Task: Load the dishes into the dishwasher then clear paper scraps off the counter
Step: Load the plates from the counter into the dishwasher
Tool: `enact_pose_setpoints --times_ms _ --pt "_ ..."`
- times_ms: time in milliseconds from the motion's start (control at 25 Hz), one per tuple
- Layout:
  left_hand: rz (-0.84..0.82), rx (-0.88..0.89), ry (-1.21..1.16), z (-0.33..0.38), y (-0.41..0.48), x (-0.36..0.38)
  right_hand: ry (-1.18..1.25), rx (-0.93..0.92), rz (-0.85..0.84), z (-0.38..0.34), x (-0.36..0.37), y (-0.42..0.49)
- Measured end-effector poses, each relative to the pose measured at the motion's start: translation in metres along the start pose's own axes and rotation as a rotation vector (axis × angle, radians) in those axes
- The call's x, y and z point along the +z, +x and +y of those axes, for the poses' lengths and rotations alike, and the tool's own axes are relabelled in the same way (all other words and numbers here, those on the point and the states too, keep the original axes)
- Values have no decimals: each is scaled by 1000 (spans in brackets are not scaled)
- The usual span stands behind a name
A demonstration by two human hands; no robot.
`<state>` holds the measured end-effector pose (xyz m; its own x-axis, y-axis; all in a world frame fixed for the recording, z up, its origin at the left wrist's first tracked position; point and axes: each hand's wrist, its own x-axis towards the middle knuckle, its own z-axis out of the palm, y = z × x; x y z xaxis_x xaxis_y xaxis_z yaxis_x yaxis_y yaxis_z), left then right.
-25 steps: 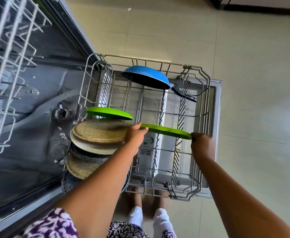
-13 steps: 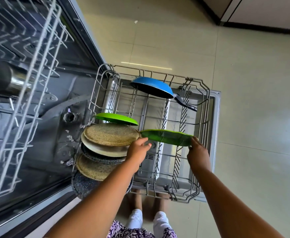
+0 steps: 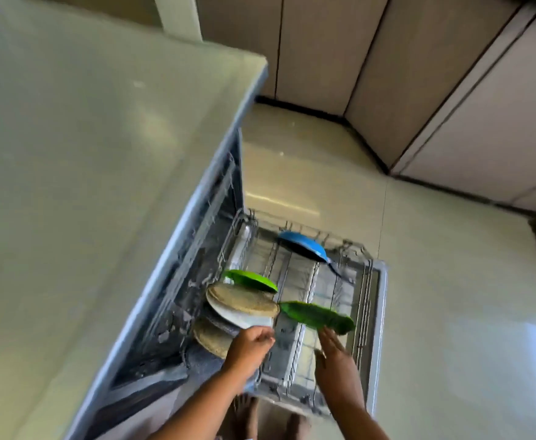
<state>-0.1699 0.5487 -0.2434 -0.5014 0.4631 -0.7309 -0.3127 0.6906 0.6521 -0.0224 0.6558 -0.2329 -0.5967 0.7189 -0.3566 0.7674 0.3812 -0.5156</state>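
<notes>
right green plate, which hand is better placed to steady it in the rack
Probably right: the right hand, open, is at the near edge of the green plate; the left hand is over by the tan plates.

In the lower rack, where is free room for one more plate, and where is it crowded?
Free: the middle rows of the rack, between the blue pan and the green plates; the near strip between left hand and right hand. Crowded: the left side, where brown and white plates stand packed.

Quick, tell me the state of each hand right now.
Left hand: loosely curled, holding nothing.
Right hand: open, fingers straight, just below the nearer green plate; contact unclear.
</notes>
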Motion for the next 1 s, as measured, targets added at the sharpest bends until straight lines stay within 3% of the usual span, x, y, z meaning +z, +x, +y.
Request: enact_pose_setpoints --times_ms 240,440,800,880,1000 --pt "69 129 -52 54 -70 -68 -162 -275 20 -47 -34 -49" --pt "221 212 -150 65 -139 -89 -95 -447 10 -90 -64 -78" --pt "507 245 -419 28 -280 -117 75 -668 53 -149 -102 -138" --pt "560 316 -474 11 -319 -131 113 -686 23 -169 -98 -151" --pt "766 331 -601 -30 -377 -160 150 -774 -73 -209 -77 -176"
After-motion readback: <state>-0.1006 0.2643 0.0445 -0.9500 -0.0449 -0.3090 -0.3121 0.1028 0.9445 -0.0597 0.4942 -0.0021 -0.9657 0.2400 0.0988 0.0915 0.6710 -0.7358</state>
